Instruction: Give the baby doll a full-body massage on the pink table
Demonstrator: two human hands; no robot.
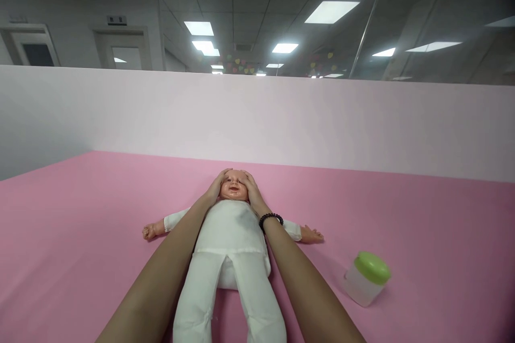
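A baby doll [232, 228] with a white cloth body lies on its back on the pink surface, its head at the far end and its arms spread out sideways. Along the left side of its head, my left hand [216, 187] is curved round it, fingers up by the forehead. Cupped against the opposite side, my right hand [253, 191] has its fingers over the brow and partly covers the eye there. A dark bead bracelet [271, 220] circles my right wrist. Both forearms pass over the doll's arms.
To the right of the doll stands a small translucent jar [362, 281] with a green lid [372, 267]. A low white partition [257, 118] borders the pink surface [80, 236] at the back. Behind it are glass panels, doors and ceiling lights.
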